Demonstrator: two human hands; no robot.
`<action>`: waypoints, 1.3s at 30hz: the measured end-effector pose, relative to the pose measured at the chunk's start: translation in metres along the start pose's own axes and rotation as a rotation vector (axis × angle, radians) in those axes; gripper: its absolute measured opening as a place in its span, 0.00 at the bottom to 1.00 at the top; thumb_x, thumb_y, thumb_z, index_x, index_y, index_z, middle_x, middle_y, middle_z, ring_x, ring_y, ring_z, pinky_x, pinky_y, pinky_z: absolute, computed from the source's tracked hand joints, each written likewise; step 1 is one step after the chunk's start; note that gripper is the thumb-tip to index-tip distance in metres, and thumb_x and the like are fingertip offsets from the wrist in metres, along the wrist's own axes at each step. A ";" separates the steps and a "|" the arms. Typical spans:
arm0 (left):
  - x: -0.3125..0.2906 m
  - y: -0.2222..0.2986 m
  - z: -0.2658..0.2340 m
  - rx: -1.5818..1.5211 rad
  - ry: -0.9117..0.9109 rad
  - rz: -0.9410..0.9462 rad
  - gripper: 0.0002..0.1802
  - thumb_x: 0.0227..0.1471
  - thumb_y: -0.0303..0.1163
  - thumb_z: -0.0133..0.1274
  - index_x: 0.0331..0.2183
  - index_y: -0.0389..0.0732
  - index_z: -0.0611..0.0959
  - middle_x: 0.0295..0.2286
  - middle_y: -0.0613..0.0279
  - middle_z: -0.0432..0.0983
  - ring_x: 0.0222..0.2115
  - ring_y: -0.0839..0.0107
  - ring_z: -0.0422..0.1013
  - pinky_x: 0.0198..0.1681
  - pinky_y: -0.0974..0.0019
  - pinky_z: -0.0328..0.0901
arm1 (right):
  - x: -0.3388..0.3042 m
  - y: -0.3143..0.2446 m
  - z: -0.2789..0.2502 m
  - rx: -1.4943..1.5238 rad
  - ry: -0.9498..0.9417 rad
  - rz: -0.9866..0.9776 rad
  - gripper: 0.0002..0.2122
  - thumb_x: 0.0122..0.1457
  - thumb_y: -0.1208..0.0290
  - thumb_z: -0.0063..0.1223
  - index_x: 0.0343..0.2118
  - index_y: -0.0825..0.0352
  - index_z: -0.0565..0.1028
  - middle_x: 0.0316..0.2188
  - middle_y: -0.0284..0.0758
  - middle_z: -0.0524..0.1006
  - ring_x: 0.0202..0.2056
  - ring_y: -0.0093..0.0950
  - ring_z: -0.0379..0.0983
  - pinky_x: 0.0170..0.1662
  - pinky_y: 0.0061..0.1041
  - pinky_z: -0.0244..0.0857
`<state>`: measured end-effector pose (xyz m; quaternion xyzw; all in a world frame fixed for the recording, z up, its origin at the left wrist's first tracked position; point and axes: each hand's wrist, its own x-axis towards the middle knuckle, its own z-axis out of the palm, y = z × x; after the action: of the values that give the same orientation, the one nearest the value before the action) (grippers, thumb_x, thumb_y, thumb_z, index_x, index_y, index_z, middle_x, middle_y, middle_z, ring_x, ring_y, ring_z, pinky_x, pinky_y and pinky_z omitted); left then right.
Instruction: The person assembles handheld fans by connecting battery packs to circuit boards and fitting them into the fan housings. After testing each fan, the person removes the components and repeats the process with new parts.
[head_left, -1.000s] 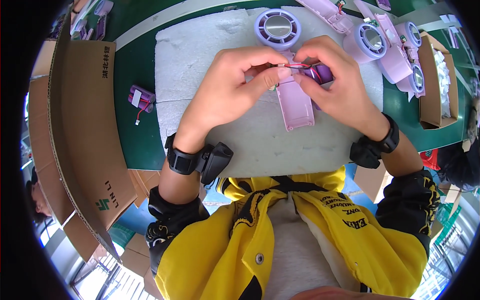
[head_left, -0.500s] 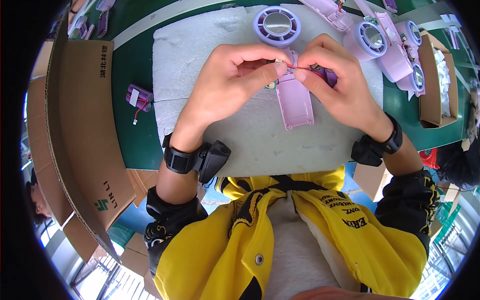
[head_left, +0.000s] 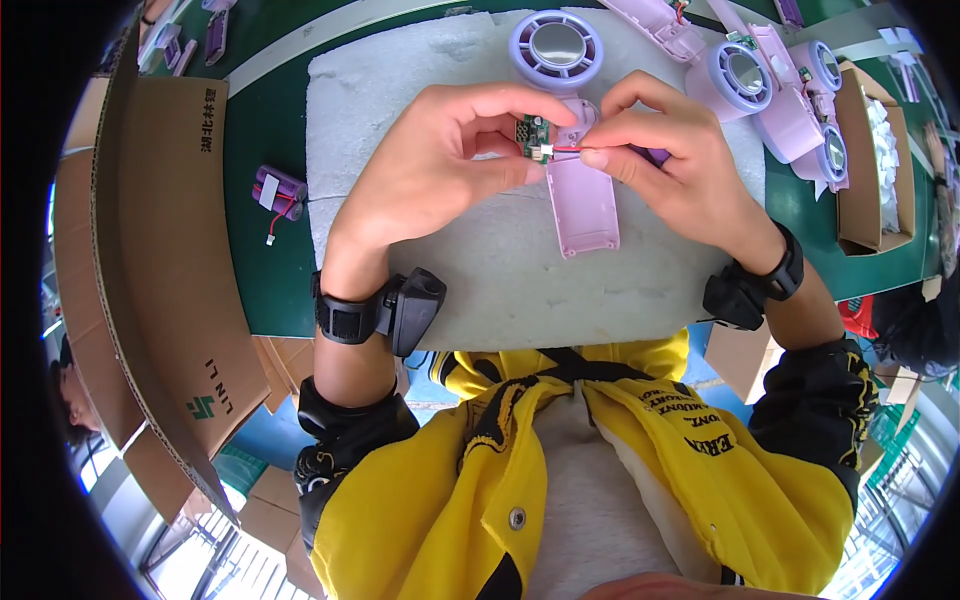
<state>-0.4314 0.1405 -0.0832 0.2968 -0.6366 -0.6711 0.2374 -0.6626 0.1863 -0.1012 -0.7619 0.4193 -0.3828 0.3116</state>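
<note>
My left hand pinches a small green circuit board between thumb and fingers. My right hand is closed on a red-and-black wire lead. The lead's white plug is at the board's edge; whether it is fully seated I cannot tell. Part of a purple battery pack shows under my right fingers. Below both hands lies an open pink handle shell, its upper end partly covered. It points toward a lilac round fan head just beyond.
A grey-white foam mat covers the green table. Another purple battery pack lies left of it. Several fan parts crowd the far right, beside a cardboard box of white pieces. A large carton stands at left.
The green board has come into clear view in my left fingers. The white plug, earlier at my left fingertips, is now against the board. The pink shell has shifted slightly left.
</note>
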 end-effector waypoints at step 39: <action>0.005 -0.013 0.012 0.229 0.187 0.128 0.22 0.44 0.16 0.56 0.45 0.36 0.81 0.35 0.59 0.81 0.32 0.75 0.76 0.42 0.70 0.73 | 0.002 -0.014 0.017 -0.215 0.149 -0.032 0.14 0.48 0.81 0.64 0.38 0.69 0.75 0.32 0.35 0.74 0.27 0.28 0.73 0.29 0.25 0.67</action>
<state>-0.4425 0.1469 -0.0966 0.3422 -0.7016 -0.5470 0.3024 -0.6423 0.1932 -0.0983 -0.7670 0.4677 -0.3960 0.1901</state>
